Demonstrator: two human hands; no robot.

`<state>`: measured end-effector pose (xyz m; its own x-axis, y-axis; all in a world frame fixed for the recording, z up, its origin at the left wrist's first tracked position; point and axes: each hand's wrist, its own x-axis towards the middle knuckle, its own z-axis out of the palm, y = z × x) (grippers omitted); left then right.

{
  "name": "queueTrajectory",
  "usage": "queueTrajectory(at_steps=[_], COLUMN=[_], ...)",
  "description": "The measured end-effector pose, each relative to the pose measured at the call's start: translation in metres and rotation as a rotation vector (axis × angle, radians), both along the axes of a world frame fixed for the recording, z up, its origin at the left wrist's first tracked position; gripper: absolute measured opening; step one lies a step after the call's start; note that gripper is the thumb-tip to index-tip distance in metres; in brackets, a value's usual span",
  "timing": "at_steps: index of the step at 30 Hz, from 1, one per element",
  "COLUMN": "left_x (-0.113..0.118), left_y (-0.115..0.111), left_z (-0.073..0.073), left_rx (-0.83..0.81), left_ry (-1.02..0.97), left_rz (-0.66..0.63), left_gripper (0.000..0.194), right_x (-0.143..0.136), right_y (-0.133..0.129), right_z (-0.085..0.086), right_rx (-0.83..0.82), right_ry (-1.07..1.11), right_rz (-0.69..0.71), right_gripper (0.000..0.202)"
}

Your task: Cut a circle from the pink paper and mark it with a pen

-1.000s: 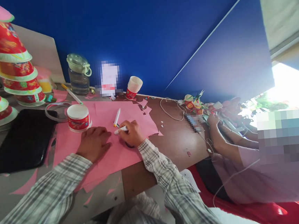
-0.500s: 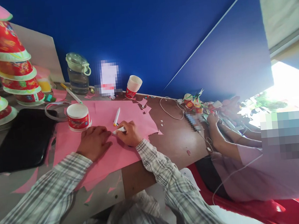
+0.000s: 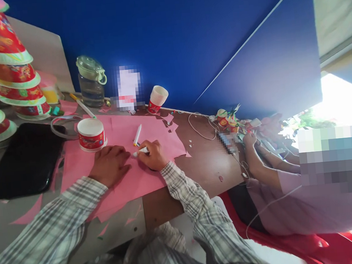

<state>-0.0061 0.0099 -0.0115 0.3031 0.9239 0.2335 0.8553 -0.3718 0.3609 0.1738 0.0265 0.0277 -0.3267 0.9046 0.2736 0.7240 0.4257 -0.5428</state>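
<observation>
My right hand [image 3: 153,155] is closed around a white marker [image 3: 142,150], its tip low over a large pink paper sheet [image 3: 128,185]. Flat on the same sheet lies my left hand [image 3: 109,164], fingers stretched out and holding nothing. Just beyond that hand, an upside-down red and white paper cup [image 3: 91,134] stands on the pink paper. A second white pen-like piece [image 3: 137,134] with an orange end rests on the sheet, past my right hand.
At left are a stack of red cups [image 3: 20,86] and a black tablet-like slab [image 3: 21,162]. A water jug [image 3: 92,82] and nested cups [image 3: 157,98] stand at the back. To the right, a co-worker's arms [image 3: 258,157] reach over cluttered craft pieces; a cable [image 3: 194,126] lies between.
The view has shifted slightly. Both hands stay in nearly the same places on the pink paper, with the marker still in my right hand.
</observation>
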Motion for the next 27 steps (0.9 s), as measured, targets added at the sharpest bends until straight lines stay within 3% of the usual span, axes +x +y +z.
queueTrajectory(at_steps=[4,8,13,16,18,22,27], left_x=[0.001,0.001,0.000,0.001,0.002,0.002,0.000], left_y=[0.000,0.000,-0.001,-0.001,-0.001,-0.002,-0.001], left_z=[-0.003,-0.003,0.001,0.002,0.001,0.001,0.001], left_rx=[0.019,0.023,0.005,0.001,0.003,0.033,0.027], left_ry=[0.020,0.009,0.002,0.007,0.012,0.001,-0.013], left_rz=[0.015,0.020,0.016,0.021,0.031,0.031,-0.003], left_gripper=[0.042,0.043,0.043,0.043,0.043,0.044,0.045], right_x=[0.009,0.012,-0.003,0.001,0.007,0.010,-0.001], right_y=[-0.004,-0.002,0.000,-0.003,-0.005,-0.003,0.002], right_z=[0.006,0.009,0.002,0.005,0.011,0.014,0.000], right_rx=[-0.109,-0.134,-0.027,-0.059,-0.114,-0.160,-0.035], right_ry=[0.067,0.233,0.031,-0.018,0.056,0.296,0.100], right_rz=[0.035,-0.042,0.002,0.053,0.062,-0.049,-0.045], right_gripper=[0.008,0.017,0.009,0.007,0.006,0.013,0.008])
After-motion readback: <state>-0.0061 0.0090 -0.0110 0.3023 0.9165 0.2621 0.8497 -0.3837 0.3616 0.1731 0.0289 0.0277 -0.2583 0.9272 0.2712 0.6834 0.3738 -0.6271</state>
